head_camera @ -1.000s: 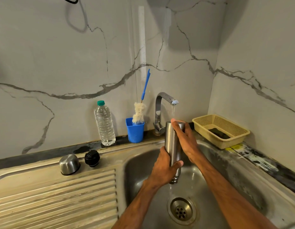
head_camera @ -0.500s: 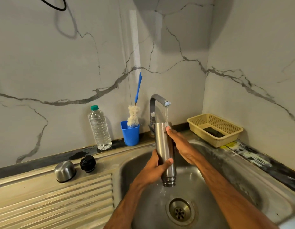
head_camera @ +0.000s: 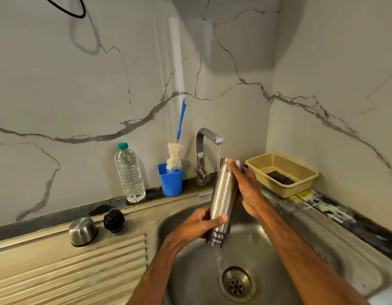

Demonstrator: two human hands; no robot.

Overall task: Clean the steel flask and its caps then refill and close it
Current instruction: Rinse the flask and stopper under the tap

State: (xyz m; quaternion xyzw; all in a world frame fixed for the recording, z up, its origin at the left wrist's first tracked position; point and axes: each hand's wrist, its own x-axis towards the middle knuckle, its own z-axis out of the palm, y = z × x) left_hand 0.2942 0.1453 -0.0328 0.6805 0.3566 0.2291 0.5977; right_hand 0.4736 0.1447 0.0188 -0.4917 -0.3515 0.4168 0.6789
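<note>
The steel flask (head_camera: 222, 199) is held upside down over the sink basin (head_camera: 267, 243), its mouth pointing down, tilted under the running tap (head_camera: 209, 137). Water streams onto its base end and drips off the mouth toward the drain (head_camera: 236, 282). My left hand (head_camera: 199, 225) grips the flask near its lower, neck end. My right hand (head_camera: 245, 186) lies against its upper right side with fingers stretched along the steel. The steel cup cap (head_camera: 82, 231) and the black inner cap (head_camera: 113, 220) sit on the drainboard at the left.
A plastic water bottle (head_camera: 130, 173) and a blue cup (head_camera: 171, 180) holding a bottle brush (head_camera: 175, 155) stand against the wall. A yellow basket (head_camera: 283, 172) with a dark scrubber sits in the right corner. The ribbed drainboard (head_camera: 69, 267) lies left.
The flask has tilted slightly, base leaning right. My right hand has slid along its upper side, rubbing it under the water. My left hand keeps its grip low on the flask.
</note>
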